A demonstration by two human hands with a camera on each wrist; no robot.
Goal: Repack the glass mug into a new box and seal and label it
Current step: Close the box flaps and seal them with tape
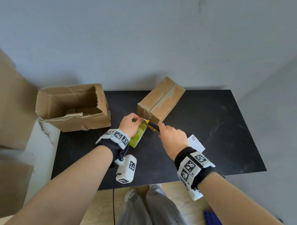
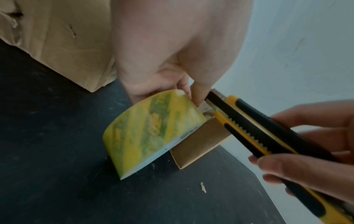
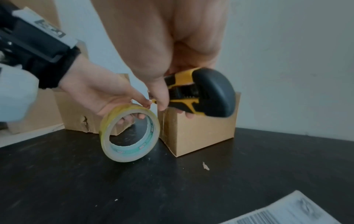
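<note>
Tape-cutting stage, judged from layout. Sealed box [image 1: 160, 100] stood on bench [image 1: 213, 135], used as landmark below. Tape already ran along its top seam and down near end face. Glass mug not visible anywhere; presumably inside sealed box, can't confirm.

Left hand [image 1: 130, 124] just in front of box's near end, grip curled round tape roll [image 1: 138, 135], thumb and forefinger pinching at tape edge up top. Roll stood on its rim on bench, touching or just beside box's near corner; can't tell which.

Right hand [image 1: 173, 137] also in front of box, a bit to the right, grip wrapped round utility knife [image 1: 153, 126]. Knife's long axis ran from right hand toward box's near end face, blade tip pointing at the gap btwn roll and box, right by left fingertips [image 2: 199, 97].

Key relation: tape span to be cut lay btwn roll and box end face, directly ahead of blade tip; right hand nearer, left only steadying. Risk, as judgement: blade v. close to left fingers.

Open box [image 1: 71, 106] well left of sealed box. Label sheet [image 1: 196, 142] lay flat on bench to front-right of box, not yet applied.
</note>
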